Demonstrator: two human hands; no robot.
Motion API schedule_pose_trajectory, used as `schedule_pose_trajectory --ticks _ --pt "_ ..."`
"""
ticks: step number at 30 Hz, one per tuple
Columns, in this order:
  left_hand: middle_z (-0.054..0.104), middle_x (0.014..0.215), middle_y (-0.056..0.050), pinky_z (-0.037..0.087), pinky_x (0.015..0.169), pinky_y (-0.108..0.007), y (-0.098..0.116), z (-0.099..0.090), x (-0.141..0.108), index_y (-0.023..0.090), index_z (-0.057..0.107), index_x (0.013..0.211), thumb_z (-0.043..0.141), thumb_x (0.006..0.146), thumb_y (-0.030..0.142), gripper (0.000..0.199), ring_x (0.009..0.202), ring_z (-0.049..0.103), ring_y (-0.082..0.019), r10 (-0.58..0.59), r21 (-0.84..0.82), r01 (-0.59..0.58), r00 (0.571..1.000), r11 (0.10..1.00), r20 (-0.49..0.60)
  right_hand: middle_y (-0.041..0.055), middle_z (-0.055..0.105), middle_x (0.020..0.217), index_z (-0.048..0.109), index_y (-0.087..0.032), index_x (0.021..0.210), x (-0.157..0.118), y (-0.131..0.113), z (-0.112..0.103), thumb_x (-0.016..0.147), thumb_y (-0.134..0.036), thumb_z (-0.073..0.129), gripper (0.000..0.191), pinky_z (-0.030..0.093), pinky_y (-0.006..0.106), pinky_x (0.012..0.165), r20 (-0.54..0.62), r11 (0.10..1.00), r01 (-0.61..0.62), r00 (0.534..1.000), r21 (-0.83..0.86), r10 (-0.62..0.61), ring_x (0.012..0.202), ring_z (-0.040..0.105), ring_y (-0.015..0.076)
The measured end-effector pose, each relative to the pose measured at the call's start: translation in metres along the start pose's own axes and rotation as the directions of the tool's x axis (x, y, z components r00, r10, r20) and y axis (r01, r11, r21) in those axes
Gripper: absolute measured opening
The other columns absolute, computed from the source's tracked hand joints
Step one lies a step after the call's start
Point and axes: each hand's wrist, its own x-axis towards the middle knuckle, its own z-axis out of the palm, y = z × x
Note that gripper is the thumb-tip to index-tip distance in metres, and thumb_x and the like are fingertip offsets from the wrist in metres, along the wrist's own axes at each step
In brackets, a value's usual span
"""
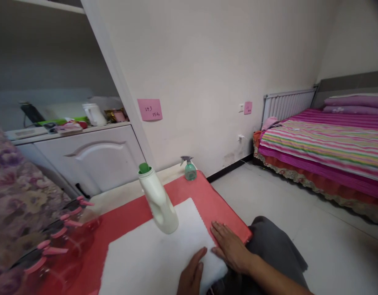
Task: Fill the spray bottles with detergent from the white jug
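My right hand (231,246) lies flat with its fingers stretched, across the right edge of a white cloth (136,256) and onto the red table covering (204,184). Nearer the front edge, my left hand (192,272) is over the cloth with fingers extended, the thumb apart and nothing visible in it. Beyond both hands stands a pale green plastic bottle (160,200) with a handle, uncapped, a green spout showing in its mouth. At the table's far corner is a small green spray bottle (190,171) with a grey trigger head.
Several clear bottles with pink pump tops (61,233) stand along the table's left side. A white cabinet (99,164) with items on its shelf stands behind them. At right are a striped bed (324,143) and grey floor tiles (250,192). My knee (275,246) is beside the table.
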Motion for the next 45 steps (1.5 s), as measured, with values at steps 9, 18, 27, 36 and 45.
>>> schedule_pose_trajectory --ticks 9,18,27,36,45 --pt "0.058 0.139 -0.012 0.047 0.097 -0.046 -0.019 0.019 -0.005 0.018 0.052 0.135 0.050 0.089 0.031 0.048 0.125 0.055 -0.030 0.215 0.658 -0.063 0.964 0.750 -0.153 0.0139 0.029 0.155 0.034 -0.015 0.148 0.009 -0.025 0.022 0.096 -0.045 0.044 0.060 0.026 0.048 0.118 -0.108 1.000 -0.009 0.994 -0.014 0.008 0.144 0.026 0.0284" --pt "0.055 0.141 -0.011 0.040 0.101 -0.045 -0.010 0.019 -0.007 0.018 0.045 0.140 0.049 0.089 0.034 0.054 0.126 0.053 -0.028 0.213 0.688 -0.047 0.964 0.724 -0.158 0.0205 0.027 0.154 0.035 -0.003 0.145 0.001 0.012 -0.006 0.093 -0.059 0.038 0.077 0.021 0.051 0.118 -0.069 0.960 -0.269 0.962 -0.073 0.264 0.144 0.024 0.0343" --pt "0.059 0.136 -0.013 0.043 0.098 -0.048 -0.043 -0.011 -0.025 0.020 0.022 0.151 0.032 0.096 0.027 0.057 0.124 0.056 -0.028 0.122 0.661 0.114 0.946 0.741 -0.301 0.0151 0.018 0.159 0.024 -0.010 0.151 0.041 -0.071 0.036 0.094 -0.057 0.039 0.075 0.019 0.045 0.120 -0.036 0.995 -0.063 0.997 0.072 0.066 0.147 0.015 0.0295" --pt "0.058 0.136 -0.019 0.044 0.096 -0.054 -0.059 -0.031 -0.048 0.014 0.060 0.127 0.032 0.093 0.039 0.050 0.124 0.055 -0.034 -0.008 0.732 0.182 0.972 0.657 -0.234 0.0145 0.021 0.158 0.029 -0.011 0.150 0.039 -0.050 0.039 0.093 -0.060 0.039 0.076 0.018 0.046 0.120 -0.016 0.991 -0.136 0.991 0.019 0.136 0.147 0.018 0.0294" --pt "0.060 0.134 -0.018 0.043 0.097 -0.052 -0.057 -0.027 -0.046 0.013 0.061 0.126 0.037 0.091 0.040 0.050 0.121 0.057 -0.032 -0.014 0.755 0.221 0.963 0.617 -0.271 0.0164 0.025 0.157 0.031 -0.006 0.148 0.048 -0.013 0.022 0.093 -0.064 0.029 0.080 0.017 0.045 0.120 -0.056 0.972 -0.230 0.972 -0.044 0.228 0.146 0.021 0.0307"
